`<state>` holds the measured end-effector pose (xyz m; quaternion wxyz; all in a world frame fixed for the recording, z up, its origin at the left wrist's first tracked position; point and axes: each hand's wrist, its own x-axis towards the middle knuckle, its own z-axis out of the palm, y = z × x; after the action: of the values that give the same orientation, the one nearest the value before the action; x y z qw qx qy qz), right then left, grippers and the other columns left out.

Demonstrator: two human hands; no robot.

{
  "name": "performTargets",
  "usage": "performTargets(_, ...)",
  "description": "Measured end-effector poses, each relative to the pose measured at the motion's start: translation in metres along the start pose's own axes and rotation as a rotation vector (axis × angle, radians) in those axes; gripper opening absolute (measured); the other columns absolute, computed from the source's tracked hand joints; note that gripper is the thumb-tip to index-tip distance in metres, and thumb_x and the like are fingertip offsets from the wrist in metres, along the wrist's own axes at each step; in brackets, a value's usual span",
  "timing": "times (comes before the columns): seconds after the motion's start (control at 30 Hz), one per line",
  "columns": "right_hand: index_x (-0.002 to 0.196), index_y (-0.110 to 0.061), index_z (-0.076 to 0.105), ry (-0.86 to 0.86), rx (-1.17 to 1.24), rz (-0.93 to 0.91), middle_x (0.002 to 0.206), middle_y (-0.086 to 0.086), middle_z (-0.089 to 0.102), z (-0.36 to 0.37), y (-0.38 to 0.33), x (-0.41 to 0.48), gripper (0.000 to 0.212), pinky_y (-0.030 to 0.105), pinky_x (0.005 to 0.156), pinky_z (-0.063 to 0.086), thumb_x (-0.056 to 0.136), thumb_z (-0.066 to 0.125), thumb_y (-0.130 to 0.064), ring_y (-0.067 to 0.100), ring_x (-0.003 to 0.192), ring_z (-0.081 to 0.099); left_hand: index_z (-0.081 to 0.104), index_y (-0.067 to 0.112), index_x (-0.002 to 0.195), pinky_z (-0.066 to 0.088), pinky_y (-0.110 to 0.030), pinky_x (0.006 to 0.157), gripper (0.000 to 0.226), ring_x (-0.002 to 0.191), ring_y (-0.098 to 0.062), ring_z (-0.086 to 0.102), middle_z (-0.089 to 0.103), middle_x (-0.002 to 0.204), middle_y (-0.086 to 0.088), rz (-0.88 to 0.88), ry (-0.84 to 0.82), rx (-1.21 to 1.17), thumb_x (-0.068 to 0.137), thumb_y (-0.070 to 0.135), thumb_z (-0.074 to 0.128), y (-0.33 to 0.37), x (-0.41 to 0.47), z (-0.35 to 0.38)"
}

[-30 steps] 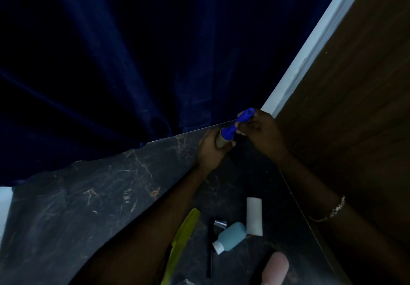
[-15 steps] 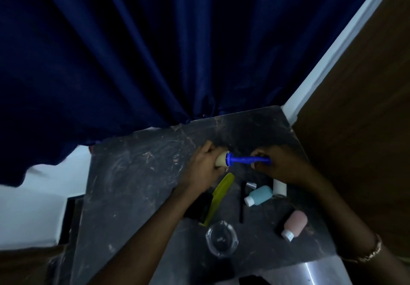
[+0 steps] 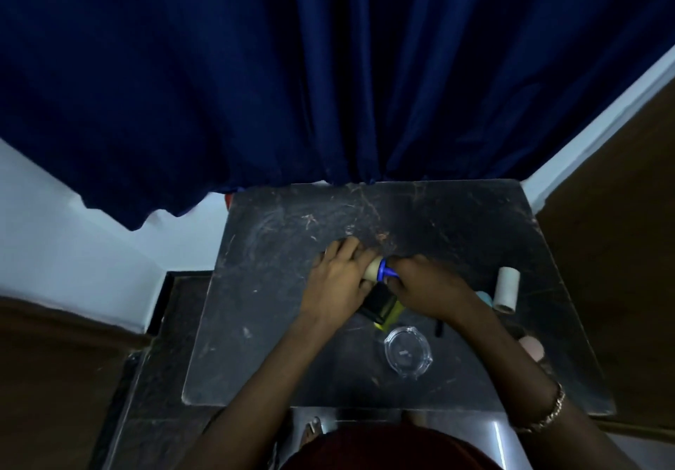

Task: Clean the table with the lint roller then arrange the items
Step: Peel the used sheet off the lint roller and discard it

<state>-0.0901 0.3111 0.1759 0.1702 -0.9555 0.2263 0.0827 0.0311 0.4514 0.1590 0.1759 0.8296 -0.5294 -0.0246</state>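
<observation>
Two hands meet over the middle of the dark marbled table (image 3: 277,323), both forearms reaching in from the near edge and converging toward one point. Left hand (image 3: 338,279) lies palm-down with fingers spread and curled over the cream-coloured roll end of the lint roller (image 3: 378,273), wrapping it from above; the knuckles face the camera and the fingertips point toward the far edge. Right hand (image 3: 425,288) is closed around the blue handle of the same tool, so that only a short blue section shows between the two hands; a bracelet (image 3: 551,411) sits on the right wrist. Lint roller position: roughly central on the table, lying across it from left to right, low over the surface; whether it touches the surface cannot be told. Just below the hands, a black and yellow-green object (image 3: 383,310) is partly covered by them. A clear glass dish (image 3: 407,352) rests nearer the near edge. A white spare roll (image 3: 506,289) lies toward the right edge, with a pale blue item (image 3: 485,297) and a pink bottle (image 3: 532,348) partly hidden by the right forearm.
</observation>
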Motion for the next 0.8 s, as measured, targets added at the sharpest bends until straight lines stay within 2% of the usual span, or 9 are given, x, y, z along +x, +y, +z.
performTargets(0.1, 0.106, -0.022, 0.057, 0.017, -0.014, -0.056, 0.106, 0.010, 0.070, 0.005, -0.026, 0.004, 0.026, 0.032, 0.069, 0.045, 0.089, 0.045, -0.037, 0.034, 0.093, 0.067, 0.056, 0.032, 0.136, 0.051, -0.042, 0.096, 0.056, 0.120, -0.022, 0.052, 0.053, 0.129, 0.006, -0.039, 0.028, 0.047, 0.082, 0.031, 0.072, -0.014, -0.019, -0.011)
performTargets(0.27, 0.107, -0.021, 0.056, 0.028, -0.030, -0.155, 0.105, 0.010, 0.069, 0.009, -0.061, 0.012, 0.029, 0.038, 0.078, 0.052, 0.089, 0.041, -0.038, 0.035, 0.095, 0.066, 0.058, 0.035, 0.135, 0.049, -0.044, 0.098, 0.056, 0.120, -0.020, 0.056, 0.058, 0.125, 0.008, -0.084, 0.076, 0.130, 0.081, 0.037, 0.073, -0.032, -0.043, -0.025)
performTargets(0.37, 0.109, -0.025, 0.054, 0.022, -0.001, -0.173, 0.100, 0.007, 0.070, 0.009, -0.067, 0.012, 0.030, 0.036, 0.072, 0.050, 0.086, 0.043, -0.041, 0.033, 0.092, 0.066, 0.060, 0.036, 0.130, 0.051, -0.044, 0.094, 0.055, 0.114, -0.021, 0.058, 0.058, 0.123, 0.008, -0.151, 0.091, 0.142, 0.079, 0.036, 0.077, -0.053, -0.058, -0.038)
performTargets(0.53, 0.113, -0.038, 0.051, -0.014, 0.070, -0.168, 0.088, -0.002, 0.070, 0.005, -0.046, 0.004, 0.024, 0.033, 0.068, 0.052, 0.089, 0.050, -0.041, 0.024, 0.081, 0.067, 0.065, 0.032, 0.123, 0.057, -0.044, 0.082, 0.052, 0.103, -0.024, 0.062, 0.062, 0.116, 0.005, -0.365, 0.153, 0.101, 0.075, 0.033, 0.084, -0.117, -0.099, -0.070)
performTargets(0.7, 0.113, -0.037, 0.058, 0.015, 0.168, -0.191, 0.076, -0.009, 0.065, 0.019, -0.045, 0.008, 0.023, 0.024, 0.057, 0.040, 0.090, 0.058, -0.035, 0.010, 0.067, 0.061, 0.063, 0.031, 0.127, 0.058, -0.043, 0.080, 0.057, 0.104, -0.026, 0.063, 0.063, 0.119, 0.004, -0.451, 0.174, 0.081, 0.075, 0.033, 0.084, -0.142, -0.139, -0.079)
performTargets(0.73, 0.113, -0.035, 0.059, 0.000, 0.194, -0.199, 0.076, -0.009, 0.065, 0.023, -0.049, 0.011, 0.023, 0.025, 0.058, 0.044, 0.090, 0.058, -0.034, 0.009, 0.068, 0.061, 0.062, 0.032, 0.129, 0.059, -0.042, 0.080, 0.057, 0.105, -0.026, 0.063, 0.062, 0.120, 0.004, -0.473, 0.181, 0.071, 0.076, 0.034, 0.083, -0.144, -0.146, -0.079)
performTargets(0.8, 0.113, -0.030, 0.062, -0.050, 0.256, -0.211, 0.081, -0.006, 0.069, 0.031, -0.059, 0.016, 0.022, 0.032, 0.070, 0.054, 0.091, 0.058, -0.032, 0.011, 0.074, 0.064, 0.058, 0.035, 0.132, 0.059, -0.041, 0.078, 0.057, 0.106, -0.024, 0.062, 0.061, 0.121, 0.006, -0.522, 0.184, 0.050, 0.080, 0.038, 0.080, -0.148, -0.160, -0.078)
